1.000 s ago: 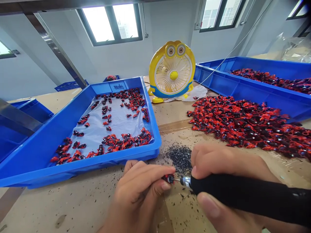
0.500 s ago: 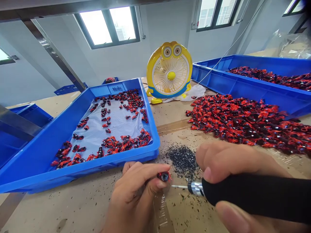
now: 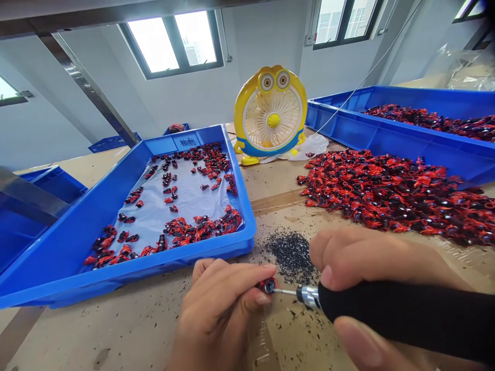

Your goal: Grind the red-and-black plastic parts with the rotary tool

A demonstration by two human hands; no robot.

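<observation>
Between the thumb and forefinger of my left hand [image 3: 226,304] is a small black part with red wires [image 3: 267,284], its round end turned to the right. My right hand [image 3: 371,268] is wrapped round a black-handled screwdriver [image 3: 402,314] with a silver collar. The thin tip of the screwdriver meets the round end of the part; how deep it sits inside cannot be seen. Behind the hands, black shavings [image 3: 292,252] lie in a small heap on the brown table covering [image 3: 127,330].
A blue tray [image 3: 154,264] with similar red and black parts stands at the left. A large pile of them [image 3: 379,190] lies at the right, before another blue tray [image 3: 394,141]. A yellow fan [image 3: 273,121] stands at the back. A metal post [image 3: 88,87] slants at the left.
The screwdriver in my right hand has moved slightly left and its tip now touches the part. My left hand has shifted a little to the right and down with the part.
</observation>
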